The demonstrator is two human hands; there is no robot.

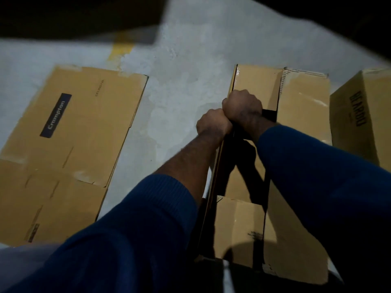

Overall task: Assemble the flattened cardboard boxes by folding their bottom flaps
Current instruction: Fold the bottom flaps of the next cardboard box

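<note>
A brown cardboard box [302, 115] stands opened on the floor in front of me, its flaps partly folded with a dark gap between them. My left hand [212, 121] grips the box's left wall edge. Pressed against it, my right hand [243, 104] closes over the same edge and the far flap. Both forearms wear blue sleeves. A flattened cardboard box [84, 127] with a dark "Crompton" label lies on the floor to the left, apart from my hands.
Another brown box [359, 115] with dark vertical lettering stands at the right, touching the one I hold. The grey concrete floor [175, 81] carries a yellow painted mark [119, 50] at the back. Dark shadow covers the top of the view.
</note>
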